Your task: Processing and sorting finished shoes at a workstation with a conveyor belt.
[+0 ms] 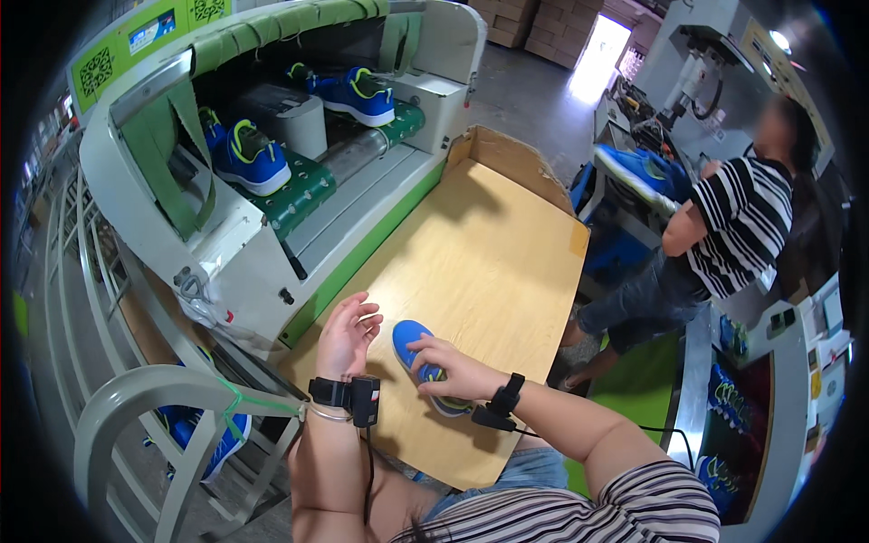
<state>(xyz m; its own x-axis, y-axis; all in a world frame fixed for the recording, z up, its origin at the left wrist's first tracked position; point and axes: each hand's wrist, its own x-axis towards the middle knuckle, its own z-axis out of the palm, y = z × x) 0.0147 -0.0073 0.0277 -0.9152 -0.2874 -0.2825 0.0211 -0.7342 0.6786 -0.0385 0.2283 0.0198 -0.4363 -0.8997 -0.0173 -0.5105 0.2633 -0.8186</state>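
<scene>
A blue sneaker (413, 338) with yellow-green trim lies on the wooden tabletop (471, 262) in front of me, its toe pointing away. My right hand (450, 366) rests over the middle of this sneaker, fingers curved across its upper and hiding part of the opening. To the left, my left hand (349, 333) is raised near the machine's edge with nothing in it, its fingers apart and slightly curled. Both wrists carry dark straps with small devices.
A conveyor machine (362, 195) at the far left carries blue sneakers (258, 163) on green belts. Grey metal rails (145, 398) curve along my left, with more blue shoes below. At right a co-worker (738, 222) stands by another machine; a rack of shoes (729, 398) is nearer.
</scene>
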